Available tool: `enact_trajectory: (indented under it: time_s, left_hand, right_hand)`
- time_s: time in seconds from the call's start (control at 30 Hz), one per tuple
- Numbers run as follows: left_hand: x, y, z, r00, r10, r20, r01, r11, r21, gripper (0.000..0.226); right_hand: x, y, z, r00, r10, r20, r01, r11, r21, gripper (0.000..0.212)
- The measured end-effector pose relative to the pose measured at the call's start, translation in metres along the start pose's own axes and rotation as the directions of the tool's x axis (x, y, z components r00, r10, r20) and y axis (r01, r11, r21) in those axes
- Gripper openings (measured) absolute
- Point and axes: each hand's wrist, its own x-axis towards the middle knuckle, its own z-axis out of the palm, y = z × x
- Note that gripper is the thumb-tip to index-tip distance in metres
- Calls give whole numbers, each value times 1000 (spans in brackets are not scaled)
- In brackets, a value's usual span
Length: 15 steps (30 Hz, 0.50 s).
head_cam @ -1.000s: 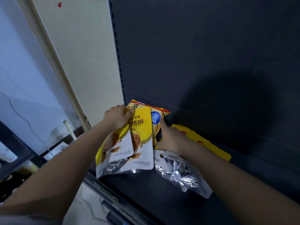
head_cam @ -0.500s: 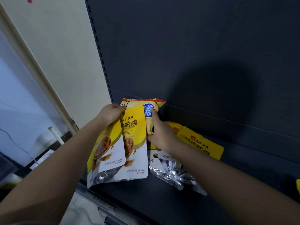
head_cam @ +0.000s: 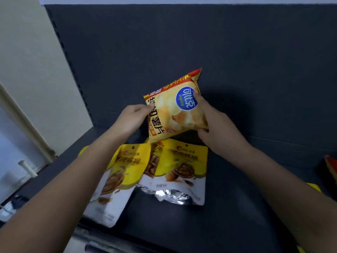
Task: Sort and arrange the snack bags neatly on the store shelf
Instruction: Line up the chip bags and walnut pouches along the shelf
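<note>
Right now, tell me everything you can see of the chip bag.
The chip bag is yellow-orange glossy film, puffed, with a red strip along its top seam, a round blue logo and pictured chips. It hangs tilted over the nut pouches: the left hand pinches its left edge, the right hand grips its right side, thumb at the logo.

A cream wall (head_cam: 36,70) is filling the upper left and running up against the left edge of the shelf (head_cam: 218,42). A beige strip (head_cam: 23,121) is slanting down across the lower part of the wall, dividing it from a pale blue-grey surface (head_cam: 9,143) that is taking up the left border. Just below, a white rod (head_cam: 27,168) is standing upright, blurred. Dim clutter (head_cam: 11,207) is lying in the bottom left corner, too dark to make out. A pale band (head_cam: 182,0) is showing along the very top.
</note>
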Motion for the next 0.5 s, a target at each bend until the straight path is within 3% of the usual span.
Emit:
enact_trajectory:
  time_s: [0.1,0.23,0.37,0.5]
  left_hand:
    - [-16,43,51,996,75,50,-70,994,-87,25]
    - [-32,90,132,963,176,202,-138,972,-189,15]
    - [-49,131,218,892,207,403,-105,959,-261,64]
    - [-74,174,307,809,267,524,-105,942,-318,65]
  right_hand:
    - [-31,28,-48,995,85,-59,-85,996,8,84]
    - [-77,80,-122,959,225,-174,-199,968,153,83]
    - [-128,139,-196,900,359,-247,-278,909,310,83]
    - [-193,189,-264,847,478,-234,-387,855,344,80]
